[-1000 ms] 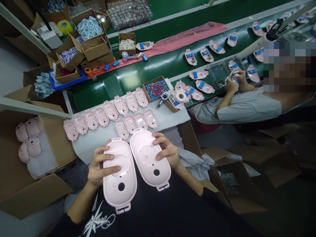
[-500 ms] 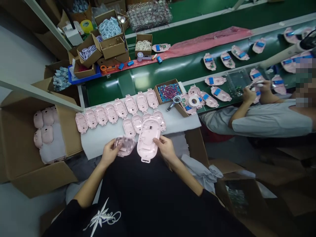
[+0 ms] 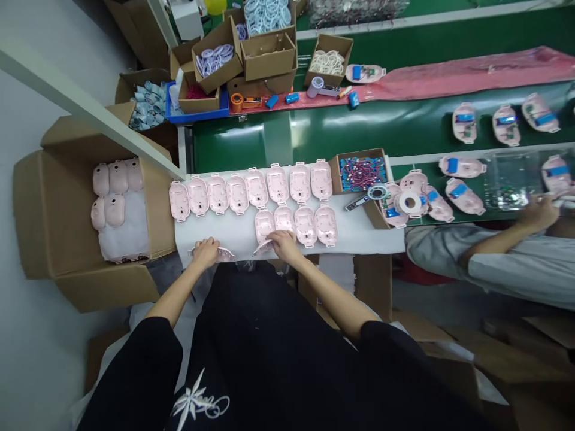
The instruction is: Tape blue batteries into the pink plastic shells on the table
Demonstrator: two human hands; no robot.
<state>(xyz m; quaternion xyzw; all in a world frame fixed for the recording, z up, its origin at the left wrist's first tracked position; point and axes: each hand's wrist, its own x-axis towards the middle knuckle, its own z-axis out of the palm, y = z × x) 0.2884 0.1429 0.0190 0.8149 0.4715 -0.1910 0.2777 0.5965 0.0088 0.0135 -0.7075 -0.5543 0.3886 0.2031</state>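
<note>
My left hand [image 3: 205, 252] is closed on a pink plastic shell [image 3: 225, 255], tilted nearly edge-on at the front edge of the white foam sheet [image 3: 215, 233]. A second pink shell [image 3: 262, 246] stands tilted in my right hand [image 3: 284, 245], whose fingers grip its upper edge. That shell is just in front of the short row of pink shells [image 3: 305, 226], which lie with their hollow sides up. Behind them runs a longer row of similar shells [image 3: 256, 187]. Most of each held shell is hidden by my fingers or by its angle.
On the left stands an open carton [image 3: 58, 209] with pink shells inside. A box of red and blue wired parts [image 3: 359, 173] sits right of the rows, near a white tape roll [image 3: 409, 203]. The green conveyor [image 3: 323, 131] lies behind. A co-worker's hand [image 3: 539, 212] is at far right.
Both hands have lowered the shells towards the foam sheet and tipped them nearly edge-on. The right shell no longer faces me. The view has shifted, so the bench appears farther right.
</note>
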